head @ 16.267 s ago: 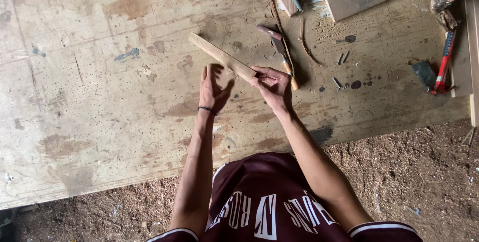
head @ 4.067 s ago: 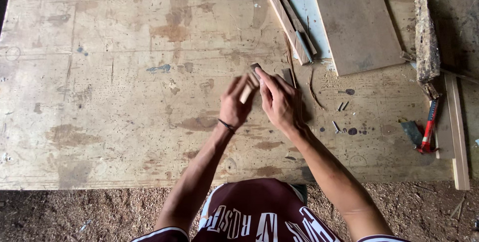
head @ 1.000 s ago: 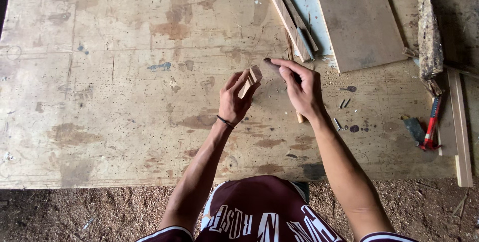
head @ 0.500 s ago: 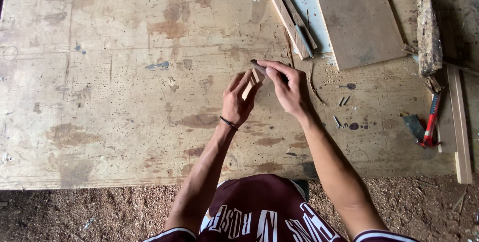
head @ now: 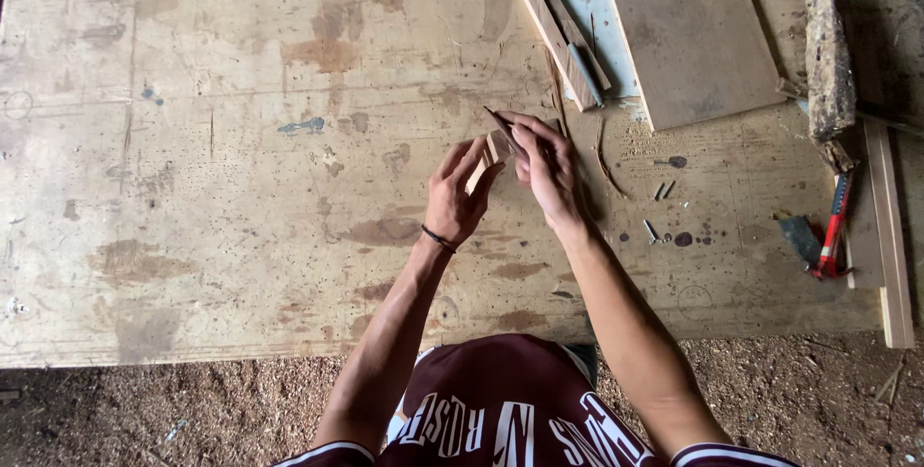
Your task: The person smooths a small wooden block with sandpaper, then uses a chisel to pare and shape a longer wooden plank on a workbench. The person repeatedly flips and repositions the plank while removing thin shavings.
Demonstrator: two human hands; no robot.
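Left hand (head: 454, 195) pinches a small wood piece (head: 491, 151) upright; right hand (head: 547, 164) holds a thin dark tool (head: 504, 126) (pencil, likely) against it. Marking step; steady support needed above the desk (head: 212, 188).

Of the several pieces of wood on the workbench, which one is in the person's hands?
The small wood block, pinched by the left hand and touched by the right hand; the wide board and narrow strips lie untouched.

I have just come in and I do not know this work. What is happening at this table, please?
A person stands at a worn plywood table. The left hand holds a small wooden piece, and the right hand puts a thin dark pointed tool against its top end. Wooden strips, a board and a red-handled tool lie to the right, untouched.
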